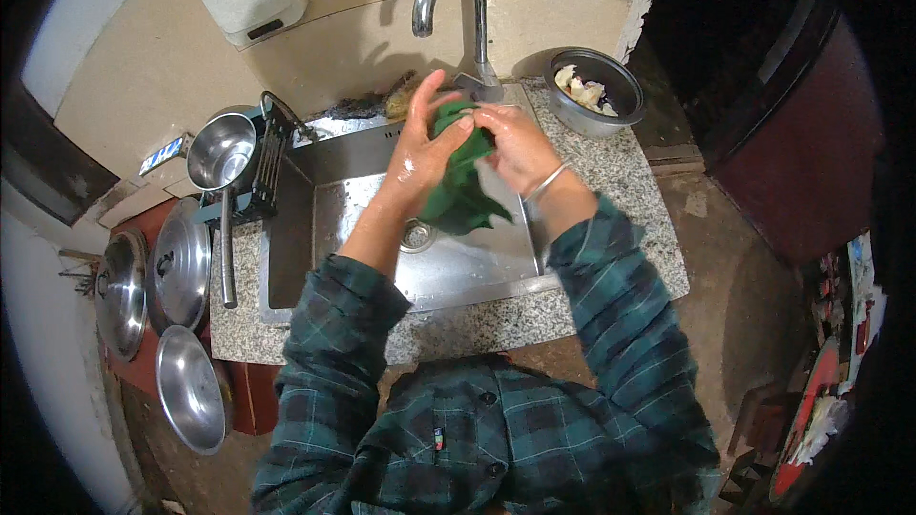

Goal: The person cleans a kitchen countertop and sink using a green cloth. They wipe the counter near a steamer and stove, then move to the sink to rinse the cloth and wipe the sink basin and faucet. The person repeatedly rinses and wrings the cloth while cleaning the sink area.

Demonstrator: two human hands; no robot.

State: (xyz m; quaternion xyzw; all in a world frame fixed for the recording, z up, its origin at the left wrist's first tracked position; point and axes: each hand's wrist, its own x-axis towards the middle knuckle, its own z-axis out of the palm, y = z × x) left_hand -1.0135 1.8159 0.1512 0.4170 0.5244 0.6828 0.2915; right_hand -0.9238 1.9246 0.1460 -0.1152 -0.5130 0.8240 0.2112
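A dark green cloth (461,193) hangs bunched over the stainless steel sink (469,279). My left hand (422,146) is wet and pinches its upper part with the thumb, some fingers raised. On the other side my right hand (519,146), with a bangle at the wrist, grips the same cloth near the top. The cloth's lower end dangles beside the drain (417,236). Behind the hands rises a curved chrome faucet (476,7); whether water runs is not visible.
A metal pot (597,118) with pale scraps stands at the counter's back right. Left of the sink, a saucepan (223,150) rests on a dark rack (268,172), its handle reaching over the granite counter (236,336). Lids (179,265) and a metal bowl (189,390) are farther left.
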